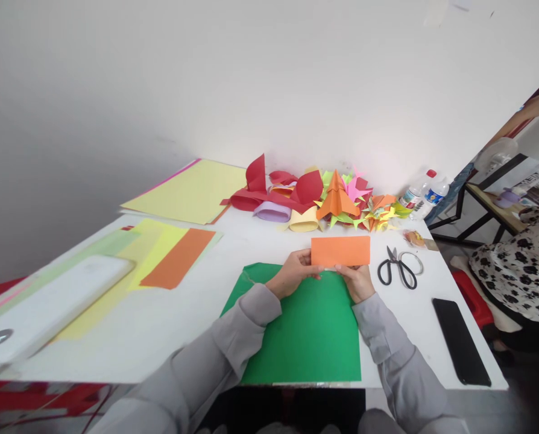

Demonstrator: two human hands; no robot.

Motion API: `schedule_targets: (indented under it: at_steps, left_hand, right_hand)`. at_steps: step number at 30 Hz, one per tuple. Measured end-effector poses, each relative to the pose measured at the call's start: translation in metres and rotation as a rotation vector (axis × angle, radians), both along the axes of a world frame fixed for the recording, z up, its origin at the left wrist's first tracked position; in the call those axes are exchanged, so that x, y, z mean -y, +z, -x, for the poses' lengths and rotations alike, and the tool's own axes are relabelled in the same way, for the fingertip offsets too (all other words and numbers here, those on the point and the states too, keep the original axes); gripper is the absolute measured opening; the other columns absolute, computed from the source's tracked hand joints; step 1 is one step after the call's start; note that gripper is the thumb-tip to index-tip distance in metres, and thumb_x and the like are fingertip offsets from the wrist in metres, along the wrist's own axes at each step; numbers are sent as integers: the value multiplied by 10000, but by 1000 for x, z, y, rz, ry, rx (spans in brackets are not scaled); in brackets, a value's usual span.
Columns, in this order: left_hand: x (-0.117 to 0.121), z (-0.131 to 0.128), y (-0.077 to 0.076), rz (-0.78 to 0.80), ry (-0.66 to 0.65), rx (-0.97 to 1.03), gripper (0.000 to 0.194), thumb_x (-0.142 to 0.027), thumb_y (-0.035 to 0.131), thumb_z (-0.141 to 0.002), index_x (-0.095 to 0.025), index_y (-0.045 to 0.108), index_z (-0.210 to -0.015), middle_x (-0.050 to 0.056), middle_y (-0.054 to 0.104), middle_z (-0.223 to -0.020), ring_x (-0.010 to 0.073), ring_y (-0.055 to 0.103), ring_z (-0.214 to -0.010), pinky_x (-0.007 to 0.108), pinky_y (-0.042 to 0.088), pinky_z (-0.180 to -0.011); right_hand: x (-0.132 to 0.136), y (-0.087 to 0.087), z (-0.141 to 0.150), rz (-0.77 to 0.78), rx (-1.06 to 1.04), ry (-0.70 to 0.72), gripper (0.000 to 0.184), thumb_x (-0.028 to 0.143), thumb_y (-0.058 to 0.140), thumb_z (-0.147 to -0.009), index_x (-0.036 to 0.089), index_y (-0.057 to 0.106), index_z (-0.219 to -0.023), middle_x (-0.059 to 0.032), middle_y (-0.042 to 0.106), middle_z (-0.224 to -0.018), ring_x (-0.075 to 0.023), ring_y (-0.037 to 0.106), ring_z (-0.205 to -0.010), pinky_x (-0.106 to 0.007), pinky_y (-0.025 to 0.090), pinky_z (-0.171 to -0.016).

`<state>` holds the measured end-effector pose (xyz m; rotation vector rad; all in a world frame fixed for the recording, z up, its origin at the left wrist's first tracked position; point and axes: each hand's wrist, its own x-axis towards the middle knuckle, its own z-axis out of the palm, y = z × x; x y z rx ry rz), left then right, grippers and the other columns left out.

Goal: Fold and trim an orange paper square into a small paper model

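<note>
Head view: left hand [295, 273] and right hand [356, 281] pinch oblong, seemingly flat orange paper [340, 250].

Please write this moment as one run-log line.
left hand: holds orange paper | right hand: holds same paper | beneath both: green sheet | on table, right: black-handled scissors, open

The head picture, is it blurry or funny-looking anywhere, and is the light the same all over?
In the head view, the wall is bright behind the paper shapes but greyer at far left; the long white thing looks soft, its round mark smudgy; the table seems stretched toward the sides, perhaps by a wide lens; the orange paper has fairly clear edges.
</note>
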<state>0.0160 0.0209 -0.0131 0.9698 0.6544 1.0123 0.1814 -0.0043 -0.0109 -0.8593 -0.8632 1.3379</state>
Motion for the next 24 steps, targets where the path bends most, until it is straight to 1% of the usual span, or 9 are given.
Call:
schedule_targets:
  at_steps: [5, 9, 13, 16, 18, 20, 22, 24]
  left_hand:
    - [0, 0, 3, 17, 44, -28, 486, -174, 813, -495, -86, 681, -954, 86, 702, -830, 126, 576, -614, 237, 475, -522]
    - [-1, -1, 2, 14, 75, -54, 488, -187, 822, -484, -88, 688, -942, 65, 692, -764, 118, 561, -589, 232, 459, -517]
    - [-2, -2, -2, -1, 105, -86, 486, -212, 834, -476, -89, 693, -924, 34, 662, -695, 102, 537, -557, 225, 441, -512]
    - [-4, -1, -5, -37, 125, -119, 488, -230, 838, -476, -96, 696, -923, -27, 584, -577, 83, 496, -504, 214, 414, -495]
    - [-5, 1, -6, -73, 174, -154, 486, -228, 839, -471, -106, 697, -920, -80, 488, -483, 67, 452, -454, 206, 390, -481]
    - [-7, 5, -6, -100, 228, -167, 481, -230, 835, -482, -112, 693, -926, -104, 433, -450, 62, 440, -435, 205, 382, -481]
    - [-8, 9, -5, -96, 243, -153, 487, -237, 827, -506, -111, 680, -952, -100, 454, -467, 66, 465, -444, 208, 391, -488]
    - [-7, 10, -3, -74, 217, -141, 518, -241, 826, -519, -107, 663, -992, -88, 492, -494, 74, 497, -457, 210, 404, -491]
  right_hand:
    - [0, 2, 0, 17, -14, -16, 440, 139, 800, -554, 181, 638, -962, -21, 721, -769, -199, 656, -730, -347, 523, -747]
    - [-1, 2, -1, 18, -8, -29, 413, 135, 796, -550, 184, 640, -929, -14, 715, -752, -192, 651, -721, -338, 520, -739]
    - [0, 2, 0, 24, -8, -36, 334, 141, 801, -540, 182, 643, -831, 1, 691, -670, -194, 646, -711, -342, 517, -738]
    - [0, 1, 0, 39, -21, -29, 280, 144, 808, -532, 179, 639, -752, 0, 681, -647, -193, 642, -710, -341, 519, -731]
    - [-3, -1, -3, 48, -40, -51, 258, 145, 811, -526, 180, 634, -710, 4, 674, -637, -171, 627, -660, -317, 520, -684]
    - [-8, -2, -10, 61, -68, -120, 248, 146, 817, -513, 178, 628, -670, 24, 646, -589, -130, 577, -560, -272, 502, -592]
    - [-13, -3, -19, 88, -101, -192, 264, 144, 824, -487, 173, 635, -669, 36, 622, -557, -101, 521, -488, -247, 470, -519]
    - [-17, -3, -25, 109, -133, -211, 283, 136, 827, -470, 172, 637, -676, 36, 621, -565, -99, 517, -493, -246, 461, -512]
